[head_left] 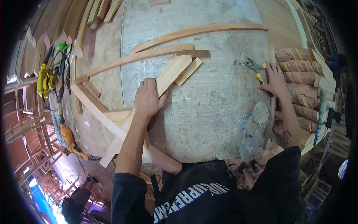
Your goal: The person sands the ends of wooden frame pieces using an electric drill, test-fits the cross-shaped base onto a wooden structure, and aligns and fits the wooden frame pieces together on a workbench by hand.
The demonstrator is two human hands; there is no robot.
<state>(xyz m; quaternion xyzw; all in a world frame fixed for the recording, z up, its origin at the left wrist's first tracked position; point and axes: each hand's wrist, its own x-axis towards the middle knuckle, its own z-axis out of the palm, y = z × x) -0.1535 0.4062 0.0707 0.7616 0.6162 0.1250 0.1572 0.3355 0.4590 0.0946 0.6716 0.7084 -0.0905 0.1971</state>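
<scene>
My left hand [146, 99] is closed over a pale wooden board [173, 74] that runs diagonally across a wooden frame [99, 110]; the thumb lies along the board's right side. A short wooden strip [189, 71] sits beside the board's far end. At the table's right edge, my right hand [275, 80] has its fingers and thumb around the yellow handles of a pair of pliers [254, 66], whose metal jaws point left. Part of the handles is hidden under the fingers.
A clear plastic bag [250, 130] with a round pale disc [260, 112] lies near my right forearm. Stacked wood pieces [300, 67] line the right side. A curved wooden strip [201, 30] lies far back. Yellow [45, 80] and orange [69, 138] power tools hang left.
</scene>
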